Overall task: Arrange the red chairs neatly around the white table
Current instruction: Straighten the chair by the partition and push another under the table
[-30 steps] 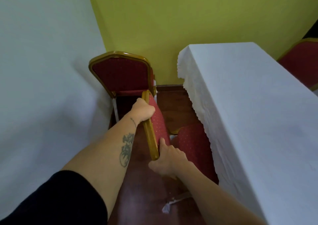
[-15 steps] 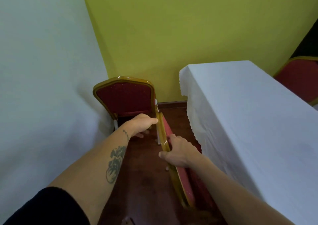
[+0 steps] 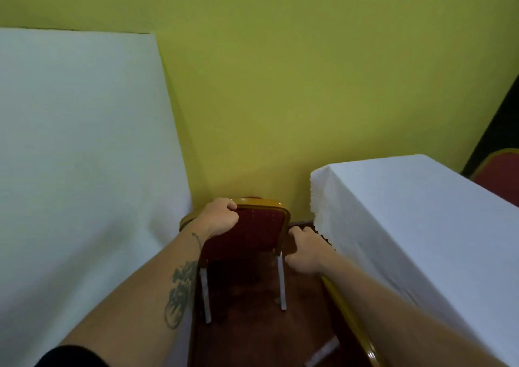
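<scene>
A red chair [image 3: 261, 226] with a gold frame and white legs stands in the narrow gap near the yellow wall, its back toward me. My left hand [image 3: 222, 218] grips the top left corner of its backrest. My right hand [image 3: 306, 251] hovers just beside the backrest's right edge with fingers apart, holding nothing. The gold rim of a second red chair [image 3: 348, 319] runs under my right forearm, close against the white table [image 3: 421, 226], which carries a lace-edged cloth at the right. A third red chair [image 3: 502, 170] shows beyond the table's far side.
A large white surface [image 3: 84, 170] closes off the left side. The yellow wall [image 3: 280, 100] stands right behind the chair. Dark red-brown floor [image 3: 252, 338] forms a tight aisle between the white surface and the table.
Both hands held the backrest of the chair beside the table. Now my left hand grips the far chair's top, my right hand has let go, and the view has tilted up.
</scene>
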Motion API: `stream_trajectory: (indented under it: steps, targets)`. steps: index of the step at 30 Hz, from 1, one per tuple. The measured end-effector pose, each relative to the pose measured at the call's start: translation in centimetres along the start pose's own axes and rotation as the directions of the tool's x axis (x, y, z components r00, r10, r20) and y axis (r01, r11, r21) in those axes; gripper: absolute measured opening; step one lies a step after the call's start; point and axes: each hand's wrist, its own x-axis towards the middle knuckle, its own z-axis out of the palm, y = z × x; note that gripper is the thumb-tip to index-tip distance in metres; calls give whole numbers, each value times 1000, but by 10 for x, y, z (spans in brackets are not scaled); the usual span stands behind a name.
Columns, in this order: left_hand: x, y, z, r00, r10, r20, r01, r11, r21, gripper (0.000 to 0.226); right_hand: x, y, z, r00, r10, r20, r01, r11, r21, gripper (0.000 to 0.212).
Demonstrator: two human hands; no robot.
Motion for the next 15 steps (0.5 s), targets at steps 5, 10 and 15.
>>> stream_trajectory:
  steps: [5, 10, 15]
  targets:
    - [37, -17, -18, 999, 18, 44, -23, 992, 122, 50, 52, -28, -5, 1000, -4, 7, 5, 995, -102, 83]
    - [77, -24, -23, 996, -5, 92, -25, 946, 323, 81, 117, -41, -13, 1000, -23, 15, 25, 978, -208, 77]
    - [117, -24, -5, 978, -43, 205, -50, 903, 427, 84, 189, -36, -18, 998, -32, 51, 46, 958, -283, 82]
